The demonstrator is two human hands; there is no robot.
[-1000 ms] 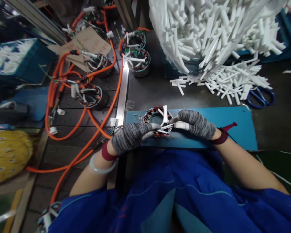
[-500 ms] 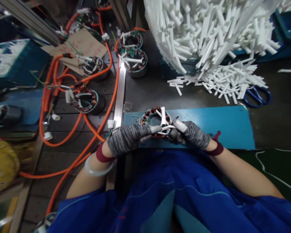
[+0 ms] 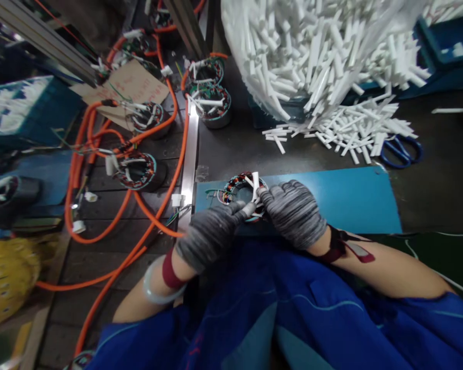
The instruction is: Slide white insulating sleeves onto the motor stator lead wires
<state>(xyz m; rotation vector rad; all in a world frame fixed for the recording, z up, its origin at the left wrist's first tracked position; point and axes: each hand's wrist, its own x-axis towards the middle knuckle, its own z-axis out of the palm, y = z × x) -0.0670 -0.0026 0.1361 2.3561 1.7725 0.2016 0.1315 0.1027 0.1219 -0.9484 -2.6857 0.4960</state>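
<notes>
A round wound stator (image 3: 235, 188) with copper coils and white sleeves lies on a blue mat (image 3: 347, 198) in front of me. My left hand (image 3: 212, 231), in a grey knit glove, pinches a white sleeve at the stator's near rim. My right hand (image 3: 291, 211), gloved the same, covers the stator's right side with fingers curled onto its wires and sleeves. The near right part of the stator is hidden under both hands.
A large clear bag of white tubes (image 3: 316, 46) sits at the back, with loose tubes (image 3: 343, 131) spilled below it and blue scissors (image 3: 401, 150) to the right. Several stators (image 3: 139, 169) with orange cables (image 3: 158, 200) lie to the left, beyond a metal rail (image 3: 189, 154).
Both hands drew closer together over the stator. My right hand rolled palm-down onto its right side, and my left hand slid in nearer to my body.
</notes>
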